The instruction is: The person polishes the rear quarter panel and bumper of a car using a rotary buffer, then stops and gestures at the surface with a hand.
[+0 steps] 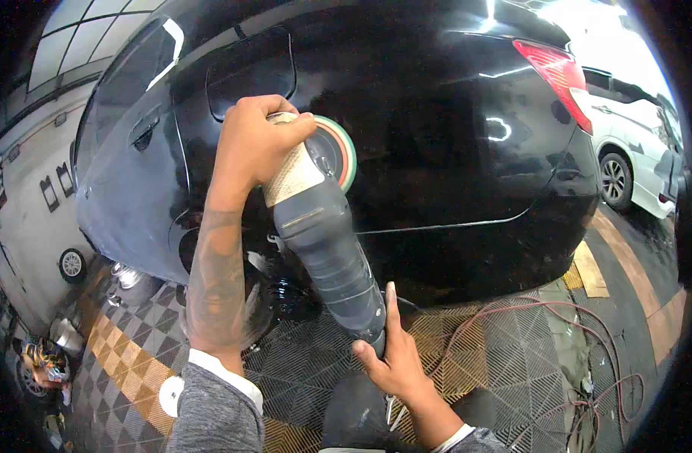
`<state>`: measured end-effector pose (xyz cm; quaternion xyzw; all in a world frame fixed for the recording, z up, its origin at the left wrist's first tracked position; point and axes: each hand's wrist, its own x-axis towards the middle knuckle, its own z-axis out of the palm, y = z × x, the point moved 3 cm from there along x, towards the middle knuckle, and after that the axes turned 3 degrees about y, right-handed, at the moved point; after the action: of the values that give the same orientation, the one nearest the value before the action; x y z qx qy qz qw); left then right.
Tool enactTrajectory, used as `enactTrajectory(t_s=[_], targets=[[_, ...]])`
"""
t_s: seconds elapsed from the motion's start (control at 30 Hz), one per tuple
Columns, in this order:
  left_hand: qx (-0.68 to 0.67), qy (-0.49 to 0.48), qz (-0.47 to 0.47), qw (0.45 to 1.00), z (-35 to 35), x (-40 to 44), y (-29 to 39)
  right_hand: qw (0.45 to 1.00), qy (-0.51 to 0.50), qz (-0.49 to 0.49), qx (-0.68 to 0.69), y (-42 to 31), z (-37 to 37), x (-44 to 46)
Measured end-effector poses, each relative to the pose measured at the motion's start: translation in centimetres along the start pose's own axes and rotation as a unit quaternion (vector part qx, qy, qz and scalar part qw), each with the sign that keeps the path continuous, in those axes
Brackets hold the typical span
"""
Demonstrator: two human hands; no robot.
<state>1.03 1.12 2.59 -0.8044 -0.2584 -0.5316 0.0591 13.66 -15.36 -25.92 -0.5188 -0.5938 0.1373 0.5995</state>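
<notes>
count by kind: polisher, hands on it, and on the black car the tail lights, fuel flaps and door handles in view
Polisher: 1
Hands: 2 (left hand, right hand)
Tail light: 1
Fuel flap: 1
Door handle: 1
Total: 6

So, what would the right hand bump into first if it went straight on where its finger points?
Probably the bumper of the black car; the right hand points that way, but I can't tell how far off it is.

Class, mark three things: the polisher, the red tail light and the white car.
Polisher (320, 240): head view, middle of its dark body.
Red tail light (555, 77): head view, its red lens.
White car (646, 140): head view, its side.
</notes>
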Motion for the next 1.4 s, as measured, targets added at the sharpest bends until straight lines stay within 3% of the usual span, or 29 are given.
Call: enactTrajectory(t_s=[0.37,0.5,0.63,0.9,1.03,1.1,1.17,1.2,1.4], targets=[[-0.020,-0.022,0.068,0.997,4.8,1.5,6.5,0.997,0.017,0.078,0.012,0.9,-4.1,-2.0],[-0.011,-0.028,0.073,0.997,6.3,2.0,9.3,0.997,0.071,0.020,0.001,1.6,-5.3,-2.3],[-0.009,-0.051,0.062,0.997,7.3,2.3,10.7,0.996,0.080,0.046,0.010,1.5,-6.2,-2.7],[0.003,-0.029,0.077,0.997,6.2,1.8,8.4,0.998,0.061,0.022,-0.016,0.8,-4.9,-2.0],[-0.005,-0.037,0.026,0.999,4.3,1.6,6.5,0.996,0.048,0.073,0.026,0.4,-3.5,-1.4],[0.019,-0.014,0.067,0.997,3.6,1.3,4.9,0.996,0.039,0.077,0.020,0.6,-2.9,-1.1],[0.009,-0.015,0.037,0.999,2.8,1.0,3.4,0.999,0.009,0.022,-0.023,0.6,-2.2,-0.6],[-0.006,-0.014,0.025,1.000,2.2,0.7,3.0,0.997,-0.007,0.074,0.004,0.5,-1.8,-0.5],[0.002,-0.004,0.004,1.000,0.2,-0.2,0.2,0.999,-0.039,0.033,-0.005,0.3,-0.3,0.6]])
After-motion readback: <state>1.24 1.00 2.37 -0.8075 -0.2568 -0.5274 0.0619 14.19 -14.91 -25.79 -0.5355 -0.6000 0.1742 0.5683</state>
